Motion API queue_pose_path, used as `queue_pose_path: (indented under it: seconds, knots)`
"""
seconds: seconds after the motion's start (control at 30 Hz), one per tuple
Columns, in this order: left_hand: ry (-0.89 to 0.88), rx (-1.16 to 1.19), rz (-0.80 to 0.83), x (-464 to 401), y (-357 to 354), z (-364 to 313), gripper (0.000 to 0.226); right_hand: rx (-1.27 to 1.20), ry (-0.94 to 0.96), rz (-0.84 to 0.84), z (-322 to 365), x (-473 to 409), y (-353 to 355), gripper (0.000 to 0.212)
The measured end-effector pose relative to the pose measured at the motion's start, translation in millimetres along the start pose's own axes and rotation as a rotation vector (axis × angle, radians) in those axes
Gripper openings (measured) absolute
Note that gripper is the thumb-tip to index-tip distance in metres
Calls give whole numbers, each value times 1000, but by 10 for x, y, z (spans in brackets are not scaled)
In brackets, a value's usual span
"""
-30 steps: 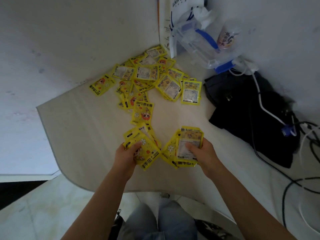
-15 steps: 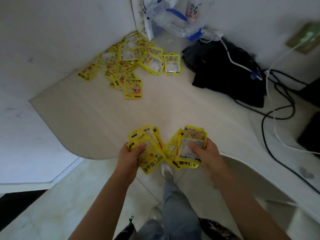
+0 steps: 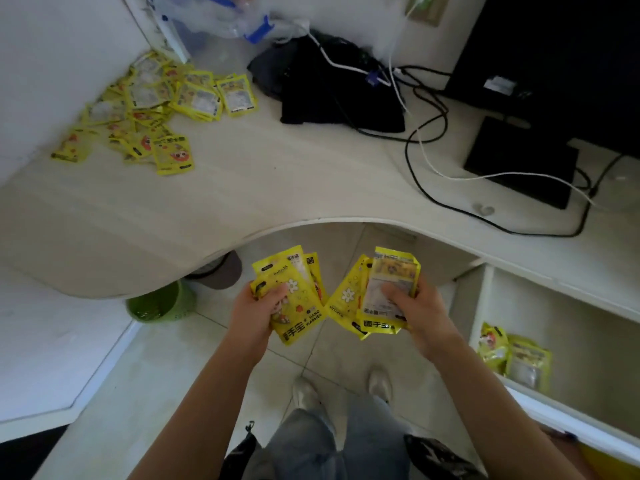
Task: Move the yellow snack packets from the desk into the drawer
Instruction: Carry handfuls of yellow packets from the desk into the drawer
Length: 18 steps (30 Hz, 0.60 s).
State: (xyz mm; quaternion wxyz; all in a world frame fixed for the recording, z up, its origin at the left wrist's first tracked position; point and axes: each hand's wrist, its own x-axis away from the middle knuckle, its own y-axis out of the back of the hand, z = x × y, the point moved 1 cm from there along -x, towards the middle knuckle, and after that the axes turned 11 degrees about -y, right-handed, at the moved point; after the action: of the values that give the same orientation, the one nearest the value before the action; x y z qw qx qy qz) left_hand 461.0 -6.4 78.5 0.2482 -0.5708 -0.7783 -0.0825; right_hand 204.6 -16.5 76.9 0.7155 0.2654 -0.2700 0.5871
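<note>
From the head camera we looked down past our own forearms at a pale, curved desk (image 3: 242, 188) and the tiled floor below its edge.

Our left hand (image 3: 256, 313) gripped a fanned bunch of yellow snack packets (image 3: 298, 303), thumb curled over their printed fronts. Our right hand (image 3: 415, 313) gripped a second bunch (image 3: 377, 296), thumb pressed across the top packet, fingers wrapped behind. Both bunches were held in the air in front of the desk edge, above the floor, close beside each other but not touching.

A loose heap of the same yellow packets (image 3: 156, 105) lay at the far left corner of the desk, against the white wall. To its right sat a black bag (image 3: 332, 95), with black and white cables (image 3: 426, 157) trailing across the desktop towards a flat black box (image 3: 519, 161).

At lower right an open white drawer (image 3: 571, 341) stood out from under the desk, with a few yellow packets (image 3: 512, 355) lying at its near left end.

A green bin (image 3: 159, 303) stood on the floor under the desk, at left. Our two pale shoes (image 3: 346, 389) showed below our hands.
</note>
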Motion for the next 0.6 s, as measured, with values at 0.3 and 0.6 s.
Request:
queue_pose_path:
  seconds: [0.3,0.6]
  knots:
    - [-6,-135,113,567,-1093,434,24,-102,37,-91,-319,229,1274,28]
    - [-14,-273,99,1261,-2486,1202,25,-110,-8,-145,-651,268,2934,30]
